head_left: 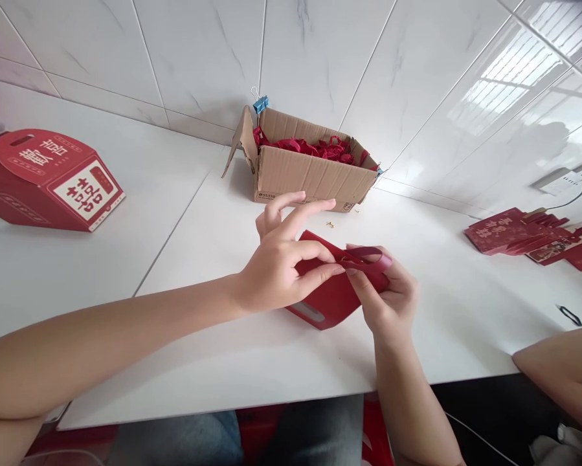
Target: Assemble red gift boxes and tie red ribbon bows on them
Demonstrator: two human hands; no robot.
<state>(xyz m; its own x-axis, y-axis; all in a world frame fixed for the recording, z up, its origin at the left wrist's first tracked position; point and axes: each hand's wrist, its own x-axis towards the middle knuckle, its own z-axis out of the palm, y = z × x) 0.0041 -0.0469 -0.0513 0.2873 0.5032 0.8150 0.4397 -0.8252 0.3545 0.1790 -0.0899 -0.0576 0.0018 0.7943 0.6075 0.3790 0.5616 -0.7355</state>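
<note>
Bright light; window glare on the tiles (518, 58), soft shadows, stretched edges.

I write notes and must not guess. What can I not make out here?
- Head view, hidden by the left hand and right hand: parts of the red packet.
- Head view, hidden: floor of the cardboard box, under red ribbons.
- Head view, cut off by left edge: part of the red carton.
- Head view, too small: what the gold bits are.

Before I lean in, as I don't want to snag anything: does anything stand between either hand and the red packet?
Nothing visible does: the left hand and right hand both hold the red packet by its edge. The cardboard box stands beyond them.
</note>
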